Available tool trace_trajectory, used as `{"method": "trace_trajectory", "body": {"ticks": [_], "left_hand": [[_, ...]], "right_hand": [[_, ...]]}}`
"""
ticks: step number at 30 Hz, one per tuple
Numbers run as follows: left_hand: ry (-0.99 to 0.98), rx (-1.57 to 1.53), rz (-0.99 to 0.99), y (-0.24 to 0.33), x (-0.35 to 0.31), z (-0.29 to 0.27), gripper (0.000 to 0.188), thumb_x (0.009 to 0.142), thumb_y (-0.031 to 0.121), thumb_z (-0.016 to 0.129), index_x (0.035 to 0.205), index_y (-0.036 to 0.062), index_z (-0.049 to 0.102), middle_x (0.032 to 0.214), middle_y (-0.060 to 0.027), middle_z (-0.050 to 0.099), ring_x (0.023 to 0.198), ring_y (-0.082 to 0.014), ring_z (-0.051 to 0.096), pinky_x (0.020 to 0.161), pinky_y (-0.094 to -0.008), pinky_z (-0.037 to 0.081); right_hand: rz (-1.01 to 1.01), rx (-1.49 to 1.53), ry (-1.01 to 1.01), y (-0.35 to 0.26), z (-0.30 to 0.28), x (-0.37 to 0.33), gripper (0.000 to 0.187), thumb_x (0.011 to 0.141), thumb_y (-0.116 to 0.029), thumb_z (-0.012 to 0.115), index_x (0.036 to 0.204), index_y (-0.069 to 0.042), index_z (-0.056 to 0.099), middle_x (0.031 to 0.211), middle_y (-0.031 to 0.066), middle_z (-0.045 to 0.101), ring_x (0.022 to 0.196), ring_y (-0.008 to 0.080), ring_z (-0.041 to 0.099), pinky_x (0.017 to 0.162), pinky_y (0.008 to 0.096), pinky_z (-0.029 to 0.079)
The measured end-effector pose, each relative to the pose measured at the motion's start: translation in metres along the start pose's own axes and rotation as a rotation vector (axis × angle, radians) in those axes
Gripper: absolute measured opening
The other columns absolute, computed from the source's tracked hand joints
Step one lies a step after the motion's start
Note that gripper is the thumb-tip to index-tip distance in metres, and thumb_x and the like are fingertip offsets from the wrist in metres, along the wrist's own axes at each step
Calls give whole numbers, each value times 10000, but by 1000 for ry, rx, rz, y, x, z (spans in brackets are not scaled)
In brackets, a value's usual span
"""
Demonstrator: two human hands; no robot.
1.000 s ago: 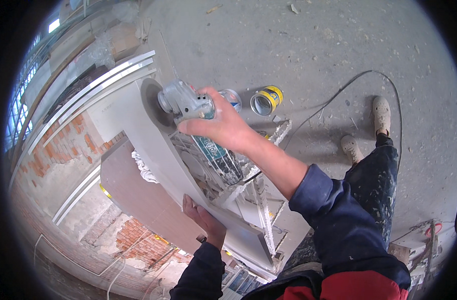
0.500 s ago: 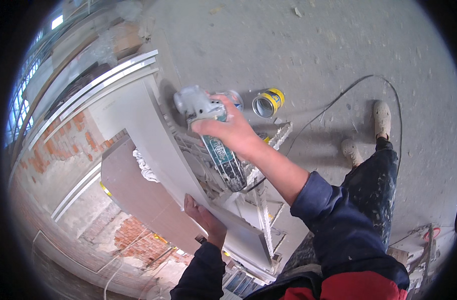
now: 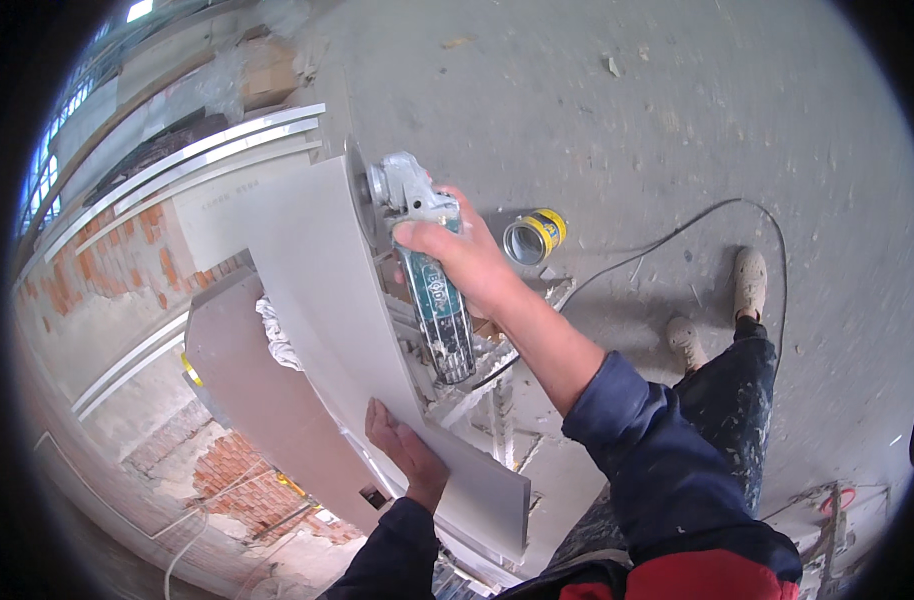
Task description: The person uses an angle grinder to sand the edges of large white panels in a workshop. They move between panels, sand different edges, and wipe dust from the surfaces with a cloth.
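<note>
Green-and-grey angle grinder [image 3: 440, 310], clasped in right hand [image 3: 455, 248]; pale grey flat board [image 3: 312, 270], left hand [image 3: 409, 450] laid open atop: best braced, round grey disc [image 3: 358, 195] square-on.

Floor [image 3: 677, 120] right of the grinder [image 3: 435, 295] offers passage, but the yellow can [image 3: 545, 232] and cable [image 3: 667, 238] stand in the way.

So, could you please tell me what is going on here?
The person's right hand grips an angle grinder, its disc beside the far part of a long grey board; whether they touch is hard to tell. The left hand rests on the board, nearer the body. A yellow can is on the floor.
</note>
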State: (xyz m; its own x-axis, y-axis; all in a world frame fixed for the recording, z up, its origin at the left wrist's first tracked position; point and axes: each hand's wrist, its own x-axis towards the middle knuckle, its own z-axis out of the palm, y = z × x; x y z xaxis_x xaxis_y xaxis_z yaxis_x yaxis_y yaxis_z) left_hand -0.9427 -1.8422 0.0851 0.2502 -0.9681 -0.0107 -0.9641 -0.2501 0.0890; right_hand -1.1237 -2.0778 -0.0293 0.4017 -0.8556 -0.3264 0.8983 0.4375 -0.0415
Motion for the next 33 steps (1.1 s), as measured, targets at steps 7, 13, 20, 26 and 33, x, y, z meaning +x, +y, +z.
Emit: {"method": "trace_trajectory", "body": {"ticks": [7,13,20,26,33], "left_hand": [[-44,6,15,-1,1,-2,522,1061,168,328,1506,-103,331,1555,-276,307,1469,-405,292,1231,-493,245],[35,-70,36,-14,-7,5,522,1054,190,348,1494,-91,366,1553,-281,320,1455,-409,307,1220,-507,251],[38,-55,56,-2,-2,3,534,1056,207,351,1498,-92,366,1548,-284,330,1446,-410,316,1217,-510,249],[35,-55,66,-6,-3,3,534,1059,201,350,1503,-97,348,1549,-290,317,1449,-410,308,1218,-510,247],[4,-18,64,-4,-2,0,534,1059,200,344,1499,-103,344,1552,-292,304,1456,-412,291,1219,-508,245]], "right_hand": [[-12,-20,35,10,0,-10,616,852,-219,759,1326,-47,404,1051,125,592,835,214,671,722,398,615],[-51,-87,7,2,1,5,665,846,-286,760,1323,-28,374,1001,130,596,744,221,671,696,374,607],[-135,-111,20,-15,6,22,649,841,-306,766,1296,-28,396,944,130,606,728,208,675,659,348,610],[-109,-101,5,-13,5,22,644,837,-287,774,1292,-34,394,964,128,607,740,216,678,665,365,614],[-61,-106,-11,10,-4,-11,660,821,-234,782,1314,-27,394,1035,128,593,782,225,681,712,389,614]]}}
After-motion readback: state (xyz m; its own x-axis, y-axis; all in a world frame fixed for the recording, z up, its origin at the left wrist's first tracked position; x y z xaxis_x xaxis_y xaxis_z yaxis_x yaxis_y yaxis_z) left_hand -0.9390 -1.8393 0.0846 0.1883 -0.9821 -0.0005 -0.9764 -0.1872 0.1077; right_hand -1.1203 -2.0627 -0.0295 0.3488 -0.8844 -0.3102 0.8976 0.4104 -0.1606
